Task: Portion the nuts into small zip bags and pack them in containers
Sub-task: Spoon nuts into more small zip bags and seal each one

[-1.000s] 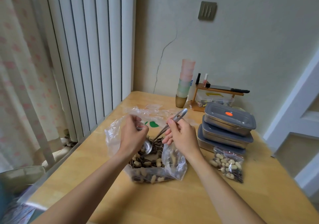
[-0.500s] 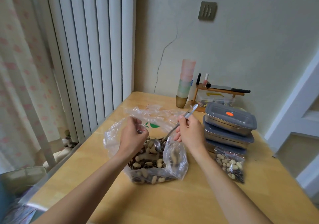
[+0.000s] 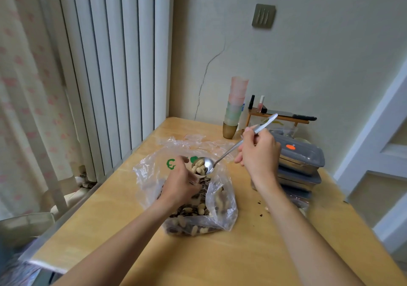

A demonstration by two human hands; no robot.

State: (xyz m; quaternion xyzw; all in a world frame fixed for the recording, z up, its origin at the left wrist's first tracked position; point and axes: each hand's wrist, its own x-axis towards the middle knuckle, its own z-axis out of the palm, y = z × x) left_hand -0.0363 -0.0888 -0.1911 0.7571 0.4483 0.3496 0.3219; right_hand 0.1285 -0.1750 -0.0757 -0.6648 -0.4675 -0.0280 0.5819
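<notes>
Nuts (image 3: 193, 210), peanuts mixed with dark seeds, are held in a large clear plastic bag (image 3: 222, 208) that lies on the wooden table (image 3: 220, 263), nearer its left edge than its right and roughly midway between front and back. The bag's mouth is spread open, and green print is seen on its far side. Containers (image 3: 301, 160), metal with grey lids, are stacked near the right edge of the table; an orange sticker is carried on the top lid. A stack of pastel cups (image 3: 235, 107) is placed at the back edge, beside a small wooden rack (image 3: 279, 118) on which little bottles are set. The left hand (image 3: 180, 182) is lowered into the bag's open mouth with its fingers curled; what they hold is hidden, so the left grip cannot be told. The right hand (image 3: 259, 153) is raised above the table between the bag and the containers, and its grip is closed round the handle of a metal spoon (image 3: 204, 165). The spoon's bowl is held over the bag's mouth, just beside the left hand, and several peanuts are carried in it. A few dark crumbs (image 3: 259, 203) are scattered on the table to the right of the bag.
</notes>
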